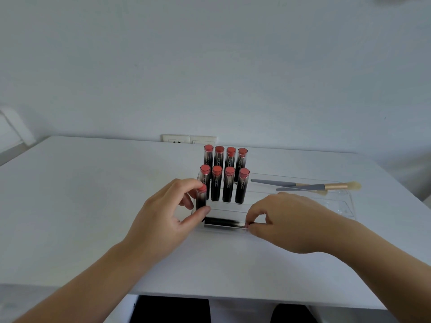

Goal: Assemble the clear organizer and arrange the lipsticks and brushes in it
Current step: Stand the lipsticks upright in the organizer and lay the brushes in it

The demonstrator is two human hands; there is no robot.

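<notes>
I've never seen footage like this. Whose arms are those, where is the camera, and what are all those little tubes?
There is no machine here: a person wears a camera on the head, so you look down along their own arms. On the white table stands a clear organizer with stepped rows. Eight lipsticks with coral tops stand upright in two rows. The left hand grips a ninth upright lipstick at the front row's left end. The right hand pinches the end of a lipstick lying flat at the front. Two makeup brushes lie to the right.
</notes>
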